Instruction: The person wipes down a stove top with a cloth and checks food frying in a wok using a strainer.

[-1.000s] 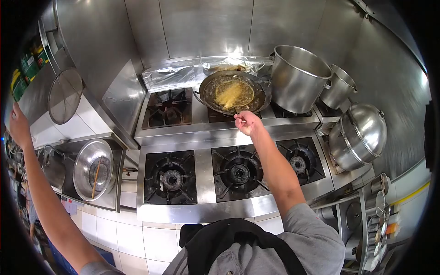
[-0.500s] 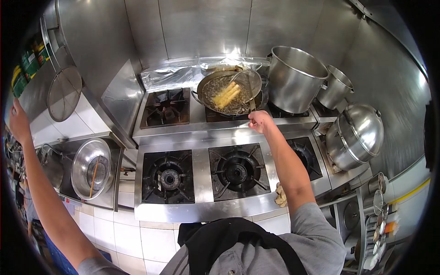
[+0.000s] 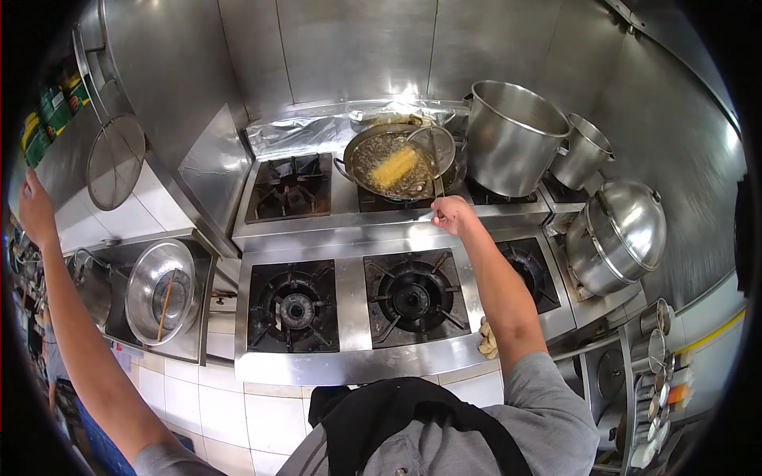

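A round wire-mesh skimmer on a thin metal handle is tilting over a dark, rounded wok where long yellow fried pieces are sitting in bubbling oil. The wok is standing on the back row of a brushed-steel stove, near its rear edge, beside crinkled foil and a tall shiny stockpot. Steel panels are lining the walls; white tiles are running under the stove's front edge. The right hand is clenching the skimmer's handle at its near end, the mesh lying beyond the knuckles. The left hand is resting on a ledge far left; its grip cannot be told.
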`<state>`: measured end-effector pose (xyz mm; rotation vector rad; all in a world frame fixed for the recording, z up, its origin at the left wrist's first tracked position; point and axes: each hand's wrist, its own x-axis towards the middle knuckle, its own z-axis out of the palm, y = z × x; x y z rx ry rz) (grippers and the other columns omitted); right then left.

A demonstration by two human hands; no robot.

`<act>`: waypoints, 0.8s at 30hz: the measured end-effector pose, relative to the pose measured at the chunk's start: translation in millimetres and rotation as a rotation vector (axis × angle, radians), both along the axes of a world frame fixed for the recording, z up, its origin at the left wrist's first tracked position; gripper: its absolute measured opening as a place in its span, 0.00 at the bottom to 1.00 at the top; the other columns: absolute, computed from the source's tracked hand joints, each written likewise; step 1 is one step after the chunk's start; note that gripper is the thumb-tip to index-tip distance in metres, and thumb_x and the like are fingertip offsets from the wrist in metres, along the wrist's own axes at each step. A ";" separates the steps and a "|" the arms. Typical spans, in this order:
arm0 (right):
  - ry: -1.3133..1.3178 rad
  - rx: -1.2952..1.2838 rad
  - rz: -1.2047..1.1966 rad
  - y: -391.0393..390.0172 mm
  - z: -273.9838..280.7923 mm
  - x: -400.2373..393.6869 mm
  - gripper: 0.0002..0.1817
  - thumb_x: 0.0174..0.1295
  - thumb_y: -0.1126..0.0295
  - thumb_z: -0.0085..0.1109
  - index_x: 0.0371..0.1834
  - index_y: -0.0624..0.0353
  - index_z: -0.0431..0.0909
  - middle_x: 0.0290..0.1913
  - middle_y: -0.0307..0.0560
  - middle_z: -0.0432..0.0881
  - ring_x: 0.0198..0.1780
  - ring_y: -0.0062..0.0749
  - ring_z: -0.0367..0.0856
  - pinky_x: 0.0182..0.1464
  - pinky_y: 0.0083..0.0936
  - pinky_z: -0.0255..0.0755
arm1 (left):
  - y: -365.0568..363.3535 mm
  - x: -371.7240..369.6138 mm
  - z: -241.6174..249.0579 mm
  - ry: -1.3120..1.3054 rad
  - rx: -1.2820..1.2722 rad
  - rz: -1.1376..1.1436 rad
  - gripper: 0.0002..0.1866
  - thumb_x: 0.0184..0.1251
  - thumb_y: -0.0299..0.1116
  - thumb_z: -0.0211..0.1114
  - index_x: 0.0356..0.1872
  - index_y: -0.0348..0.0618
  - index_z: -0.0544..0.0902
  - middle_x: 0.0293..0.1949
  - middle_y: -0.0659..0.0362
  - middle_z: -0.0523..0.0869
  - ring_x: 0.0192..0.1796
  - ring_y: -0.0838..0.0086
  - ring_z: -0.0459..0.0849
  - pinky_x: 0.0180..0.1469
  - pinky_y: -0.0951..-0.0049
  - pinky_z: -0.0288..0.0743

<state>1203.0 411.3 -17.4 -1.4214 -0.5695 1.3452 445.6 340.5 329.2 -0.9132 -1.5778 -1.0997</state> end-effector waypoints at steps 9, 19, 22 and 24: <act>0.408 -0.030 0.094 3.5 -4.1 -1.4 0.03 0.54 0.85 0.46 0.30 0.67 0.65 0.29 0.48 0.69 0.22 0.26 0.65 0.19 0.21 0.67 | -1.1 2.0 2.0 0.004 0.005 0.001 0.25 0.66 0.50 0.45 0.37 0.35 0.79 0.35 0.43 0.80 0.41 0.50 0.78 0.45 0.55 0.70; 0.625 0.013 0.135 -4.1 1.1 1.7 0.05 0.54 0.84 0.45 0.32 0.70 0.62 0.30 0.50 0.73 0.20 0.22 0.67 0.17 0.12 0.66 | -2.9 3.1 2.5 0.007 0.008 0.003 0.24 0.67 0.48 0.45 0.34 0.33 0.79 0.33 0.42 0.80 0.39 0.49 0.78 0.44 0.54 0.70; 0.543 0.043 0.062 -9.5 6.0 -3.0 0.04 0.54 0.84 0.45 0.33 0.70 0.63 0.30 0.50 0.73 0.19 0.22 0.66 0.18 0.13 0.66 | -3.5 3.1 3.2 0.006 0.009 0.003 0.24 0.67 0.47 0.45 0.33 0.33 0.79 0.33 0.42 0.80 0.39 0.49 0.78 0.44 0.54 0.70; 0.513 0.025 0.069 -15.0 11.7 -1.3 0.05 0.54 0.84 0.46 0.33 0.70 0.63 0.29 0.49 0.72 0.19 0.22 0.65 0.18 0.13 0.66 | -3.1 2.8 2.4 0.009 0.011 0.002 0.24 0.67 0.47 0.45 0.33 0.33 0.79 0.32 0.42 0.80 0.38 0.49 0.78 0.43 0.54 0.70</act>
